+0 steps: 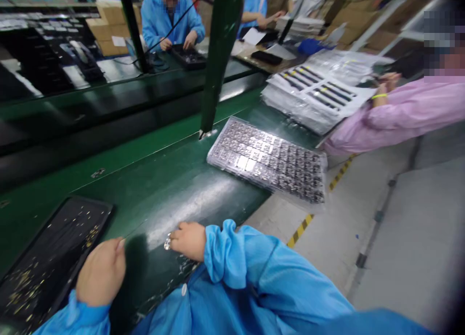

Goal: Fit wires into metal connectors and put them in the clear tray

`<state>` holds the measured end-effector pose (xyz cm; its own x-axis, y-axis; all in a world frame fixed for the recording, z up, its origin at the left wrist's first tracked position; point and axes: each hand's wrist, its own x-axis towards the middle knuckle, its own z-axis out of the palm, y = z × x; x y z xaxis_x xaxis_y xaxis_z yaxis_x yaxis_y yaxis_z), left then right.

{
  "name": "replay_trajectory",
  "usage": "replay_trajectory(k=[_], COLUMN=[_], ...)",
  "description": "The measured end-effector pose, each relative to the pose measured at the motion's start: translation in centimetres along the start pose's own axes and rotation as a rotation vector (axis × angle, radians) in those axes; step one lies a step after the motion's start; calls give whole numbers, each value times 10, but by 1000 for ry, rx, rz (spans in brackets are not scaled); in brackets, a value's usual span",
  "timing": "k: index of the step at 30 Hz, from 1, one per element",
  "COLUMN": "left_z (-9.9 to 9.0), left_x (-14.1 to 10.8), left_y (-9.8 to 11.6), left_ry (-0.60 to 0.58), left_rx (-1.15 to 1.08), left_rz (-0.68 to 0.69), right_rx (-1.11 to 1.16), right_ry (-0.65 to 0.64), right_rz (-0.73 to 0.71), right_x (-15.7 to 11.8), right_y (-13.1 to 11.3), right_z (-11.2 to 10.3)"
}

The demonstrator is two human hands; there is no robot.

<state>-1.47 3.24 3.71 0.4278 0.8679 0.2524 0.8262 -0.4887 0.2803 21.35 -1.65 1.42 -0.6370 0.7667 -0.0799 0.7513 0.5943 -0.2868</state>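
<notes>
My right hand [189,240] is over the green bench near its front edge, fingers pinched on a small shiny metal part [167,241]. My left hand [103,271] is closed beside the right edge of a black tray [96,206]. A faint thin line runs from its fingertips; what these fingers hold, if anything, I cannot make out. Small gold-coloured pieces [25,289] lie scattered in the black tray. Farther off on the bench, a clear plastic tray [267,158] carries rows of small metallic parts.
A green post [220,59] rises from the bench [145,173]. Behind the clear tray lies a stack of plastic-wrapped sheets [308,95], with a person in a pink sleeve [410,114] beside it. Another person in blue [170,18] works across the line. Cardboard boxes [111,30] stand behind.
</notes>
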Motion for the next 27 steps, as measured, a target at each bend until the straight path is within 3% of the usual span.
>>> replay_trajectory(k=[3, 6, 9, 13, 22, 27], left_z=[3, 5, 7, 7, 18, 31], left_x=[-4, -9, -14, -18, -21, -25], left_y=[20, 30, 36, 41, 47, 65], left_ry=[7, 6, 14, 4, -52, -133], left_rx=[56, 76, 91, 70, 57, -29], left_rz=[76, 81, 88, 119, 155, 246], right_rx=[248, 560, 825, 1044, 1098, 1375], right_ry=[46, 143, 103, 61, 95, -72], right_rz=[111, 396, 614, 670, 678, 837], right_x=[0, -3, -6, -3, -2, -12], right_y=[4, 5, 2, -7, -13, -21], right_z=[-5, -13, -22, -29, -22, -6])
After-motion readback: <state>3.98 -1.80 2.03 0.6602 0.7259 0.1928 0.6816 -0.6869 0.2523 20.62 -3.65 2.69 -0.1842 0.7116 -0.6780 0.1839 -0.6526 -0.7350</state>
